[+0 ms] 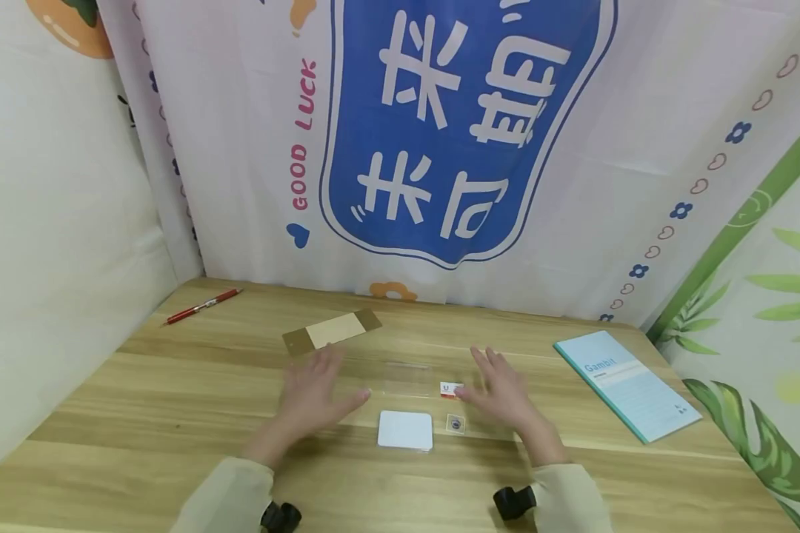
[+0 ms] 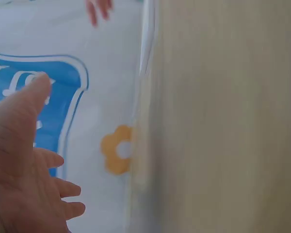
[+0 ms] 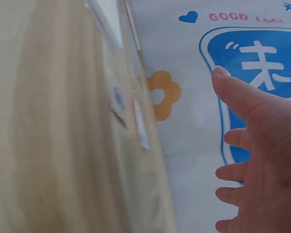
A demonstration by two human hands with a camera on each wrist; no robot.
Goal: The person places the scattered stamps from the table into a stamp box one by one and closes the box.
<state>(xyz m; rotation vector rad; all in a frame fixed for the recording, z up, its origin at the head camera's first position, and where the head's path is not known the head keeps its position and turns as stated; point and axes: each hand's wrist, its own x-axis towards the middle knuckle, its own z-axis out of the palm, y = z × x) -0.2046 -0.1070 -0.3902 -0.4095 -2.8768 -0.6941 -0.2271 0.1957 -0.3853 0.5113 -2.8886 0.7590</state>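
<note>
My left hand (image 1: 315,392) hovers over the table left of a clear plastic piece (image 1: 407,379), its thumb spread from the fingers and nothing in it. On the other side my right hand (image 1: 503,392) is held out with fingers apart, also holding nothing. Its thumb overlaps a small red-and-white card (image 1: 450,389) in the head view. Between the hands lies a white rounded card (image 1: 405,430), with a small square piece bearing a dark round mark (image 1: 455,423) to its right. Both wrist views show the thumb and fingers spread.
Beyond the left hand lies a brown-and-tan strip (image 1: 333,331). A red pen (image 1: 203,306) rests at the far left of the table. At the right is a light-blue Gambit notebook (image 1: 627,385). A printed curtain (image 1: 253,148) hangs along the back edge.
</note>
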